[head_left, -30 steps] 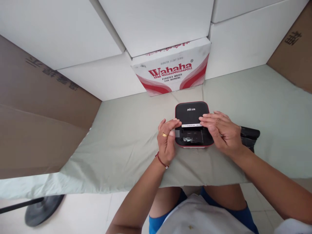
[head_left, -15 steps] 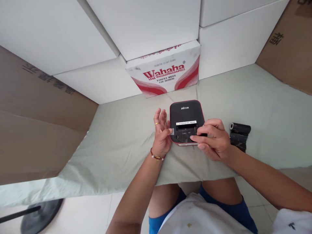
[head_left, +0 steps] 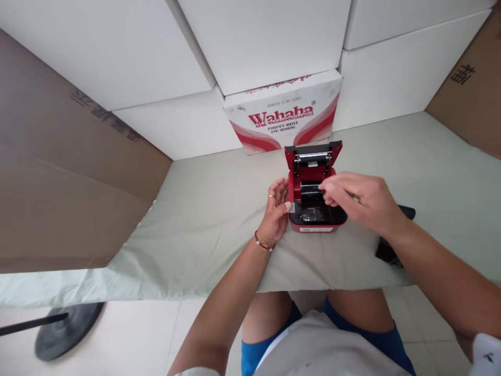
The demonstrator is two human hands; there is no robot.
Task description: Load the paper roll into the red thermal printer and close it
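The left forearm (head_left: 235,290) slants up toward one o'clock, its wrist (head_left: 266,239) nearly in line with it. The left hand (head_left: 276,210) stands on edge, palm toward three o'clock, fingers (head_left: 278,186) loosely bent toward one, thumb reaching toward two with a gap between. The right forearm (head_left: 442,265) runs toward ten o'clock. The right hand (head_left: 364,199) points toward nine, back upward, its fingers bent and bunched near the thumb; whether the tips meet is hidden.
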